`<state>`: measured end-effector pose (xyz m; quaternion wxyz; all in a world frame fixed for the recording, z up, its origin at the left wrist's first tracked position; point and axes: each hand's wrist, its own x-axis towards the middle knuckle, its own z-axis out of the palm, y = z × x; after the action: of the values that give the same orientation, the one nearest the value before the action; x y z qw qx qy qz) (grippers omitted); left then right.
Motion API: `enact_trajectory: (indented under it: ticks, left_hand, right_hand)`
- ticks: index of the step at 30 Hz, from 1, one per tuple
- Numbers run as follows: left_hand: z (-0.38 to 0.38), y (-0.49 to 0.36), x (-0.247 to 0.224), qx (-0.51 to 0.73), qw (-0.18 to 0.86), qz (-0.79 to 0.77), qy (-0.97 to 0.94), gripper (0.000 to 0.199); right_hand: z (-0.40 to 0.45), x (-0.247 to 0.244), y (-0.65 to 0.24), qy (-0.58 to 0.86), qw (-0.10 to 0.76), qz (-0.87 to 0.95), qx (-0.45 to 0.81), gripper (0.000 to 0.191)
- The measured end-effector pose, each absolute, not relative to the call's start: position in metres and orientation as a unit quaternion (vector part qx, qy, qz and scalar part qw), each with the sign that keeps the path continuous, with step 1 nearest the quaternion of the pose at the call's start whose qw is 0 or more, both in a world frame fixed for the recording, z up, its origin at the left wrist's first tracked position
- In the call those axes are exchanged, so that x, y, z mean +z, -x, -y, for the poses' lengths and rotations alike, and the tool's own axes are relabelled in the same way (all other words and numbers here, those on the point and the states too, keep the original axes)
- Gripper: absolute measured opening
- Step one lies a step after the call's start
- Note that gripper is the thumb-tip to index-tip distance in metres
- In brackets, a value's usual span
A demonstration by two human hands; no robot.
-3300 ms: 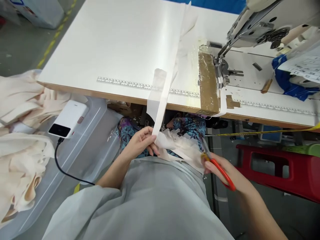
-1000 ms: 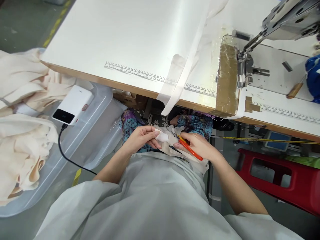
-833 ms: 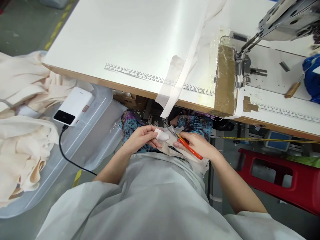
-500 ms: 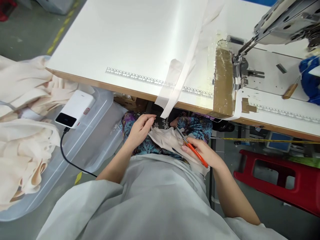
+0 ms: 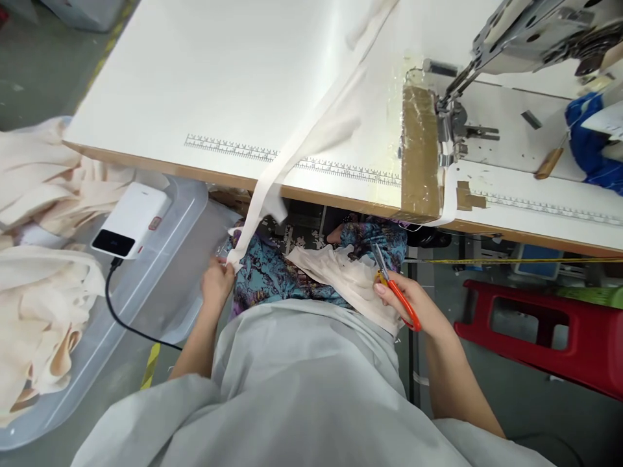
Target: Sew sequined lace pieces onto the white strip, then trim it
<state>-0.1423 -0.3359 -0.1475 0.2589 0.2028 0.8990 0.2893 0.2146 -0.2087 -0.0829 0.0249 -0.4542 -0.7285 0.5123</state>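
Observation:
My left hand (image 5: 217, 283) is closed on the end of a long cream fabric strip (image 5: 287, 155), beside my left thigh. From there the strip runs up over the table edge and across the white tabletop. My right hand (image 5: 407, 299) holds a pair of scissors (image 5: 402, 299) with orange-red handles, blades pointing up and away from me. Pale cut fabric pieces (image 5: 348, 279) lie bunched across my lap, just left of the scissors. The blades look slightly apart and touch no fabric.
A sewing machine (image 5: 530, 45) stands at the right of the table (image 5: 204, 84). Left, a clear plastic bin (image 5: 187, 207) holds cream fabric (image 5: 48, 305), with a white power bank (image 5: 131, 220) at its rim. A red stool (image 5: 535, 331) is at the right, and a wooden-handled tool (image 5: 549, 162) lies near blue cloth (image 5: 591, 143).
My left hand has moved left and taken hold of the strip, drawing its end off the table toward my left thigh. My right hand with the scissors has shifted slightly right, away from the lap fabric.

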Motion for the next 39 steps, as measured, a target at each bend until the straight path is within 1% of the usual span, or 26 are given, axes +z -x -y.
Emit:
enact_trajectory:
  ticks: [1, 2, 4, 5, 6, 7, 8, 9, 10, 12, 13, 14, 15, 17, 19, 21, 25, 29, 39]
  left_hand:
    - [0.348, 0.143, -0.145, 0.283, 0.261, -0.901, -0.199, 0.018]
    - [0.357, 0.139, -0.139, 0.292, 0.286, -0.889, -0.206, 0.024]
    - [0.36, 0.12, -0.118, 0.367, 0.418, -0.793, -0.251, 0.034]
    - [0.355, 0.108, -0.106, 0.398, 0.508, -0.707, -0.288, 0.038]
    - [0.348, 0.097, -0.095, 0.412, 0.574, -0.629, -0.325, 0.042]
    - [0.339, 0.086, -0.085, 0.411, 0.604, -0.583, -0.357, 0.042]
    - [0.33, 0.078, -0.077, 0.403, 0.602, -0.567, -0.392, 0.039]
    - [0.321, 0.071, -0.072, 0.399, 0.568, -0.577, -0.43, 0.033]
    - [0.313, 0.067, -0.068, 0.399, 0.516, -0.597, -0.467, 0.029]
    - [0.302, 0.064, -0.067, 0.41, 0.411, -0.629, -0.517, 0.026]
    - [0.299, 0.064, -0.068, 0.419, 0.388, -0.631, -0.525, 0.027]
    - [0.297, 0.064, -0.068, 0.423, 0.397, -0.628, -0.519, 0.028]
    - [0.296, 0.065, -0.068, 0.419, 0.434, -0.623, -0.498, 0.03]
    - [0.295, 0.066, -0.067, 0.396, 0.542, -0.602, -0.432, 0.036]
    - [0.295, 0.067, -0.065, 0.381, 0.625, -0.578, -0.361, 0.04]
    - [0.294, 0.068, -0.063, 0.385, 0.659, -0.562, -0.319, 0.041]
    - [0.294, 0.073, -0.064, 0.401, 0.675, -0.549, -0.285, 0.041]
    - [0.293, 0.075, -0.066, 0.407, 0.674, -0.55, -0.279, 0.042]
    - [0.293, 0.076, -0.068, 0.414, 0.664, -0.556, -0.282, 0.04]
  right_hand:
    - [0.209, -0.085, -0.216, 0.46, 0.02, 0.726, 0.51, 0.045]
    - [0.21, -0.087, -0.215, 0.462, 0.016, 0.726, 0.51, 0.046]
    - [0.211, -0.087, -0.209, 0.455, 0.008, 0.729, 0.512, 0.047]
    - [0.211, -0.085, -0.205, 0.446, 0.004, 0.733, 0.514, 0.047]
    - [0.212, -0.083, -0.2, 0.434, 0.0, 0.739, 0.515, 0.048]
    - [0.212, -0.08, -0.195, 0.422, -0.005, 0.747, 0.514, 0.048]
    - [0.211, -0.076, -0.191, 0.412, -0.01, 0.754, 0.511, 0.049]
    - [0.211, -0.072, -0.187, 0.403, -0.015, 0.762, 0.507, 0.05]
    - [0.21, -0.068, -0.185, 0.396, -0.019, 0.768, 0.503, 0.051]
    - [0.209, -0.061, -0.181, 0.383, -0.03, 0.778, 0.497, 0.052]
    - [0.207, -0.058, -0.18, 0.375, -0.037, 0.782, 0.497, 0.052]
    - [0.206, -0.057, -0.178, 0.365, -0.044, 0.786, 0.498, 0.051]
    - [0.205, -0.056, -0.176, 0.354, -0.052, 0.79, 0.499, 0.051]
    - [0.202, -0.057, -0.172, 0.328, -0.07, 0.799, 0.499, 0.05]
    - [0.2, -0.059, -0.166, 0.302, -0.087, 0.808, 0.499, 0.05]
    - [0.198, -0.061, -0.159, 0.284, -0.101, 0.811, 0.501, 0.05]
    - [0.195, -0.063, -0.15, 0.278, -0.119, 0.798, 0.521, 0.052]
    - [0.196, -0.062, -0.147, 0.286, -0.109, 0.797, 0.52, 0.053]
    - [0.201, -0.062, -0.143, 0.303, -0.104, 0.828, 0.461, 0.055]
